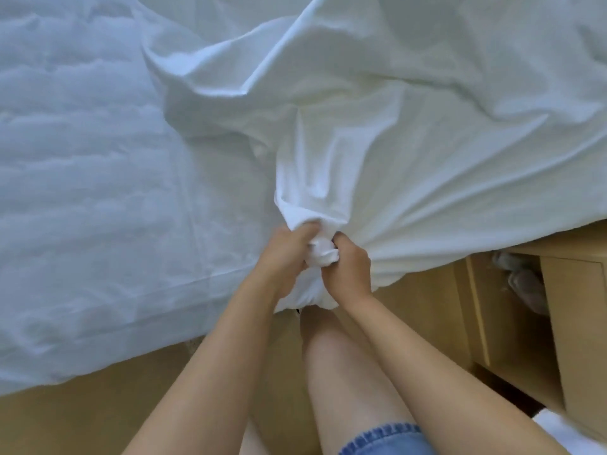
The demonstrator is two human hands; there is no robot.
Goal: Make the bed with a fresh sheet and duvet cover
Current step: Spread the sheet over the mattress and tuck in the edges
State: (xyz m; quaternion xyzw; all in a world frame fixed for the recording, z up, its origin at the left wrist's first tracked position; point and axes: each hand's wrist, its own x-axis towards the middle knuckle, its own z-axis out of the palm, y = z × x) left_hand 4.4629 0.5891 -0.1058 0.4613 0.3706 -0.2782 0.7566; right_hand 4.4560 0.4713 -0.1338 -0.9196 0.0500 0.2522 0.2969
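Observation:
A white duvet cover [410, 126] lies crumpled over the right half of the bed, its folds running down to a bunched corner at the bed's near edge. My left hand [285, 254] grips that bunch from the left and my right hand [348, 270] grips it from the right, the two hands close together with white cloth squeezed between them. The bed's left half shows a pale fitted sheet [82, 192], flat with small wrinkles. Whatever is inside the cover is hidden.
A light wooden bedside cabinet [571, 307] stands at the right, with an open shelf holding something grey. Wooden floor [98, 415] runs along the bed's near edge. My bare legs and denim shorts [384, 438] are below the hands.

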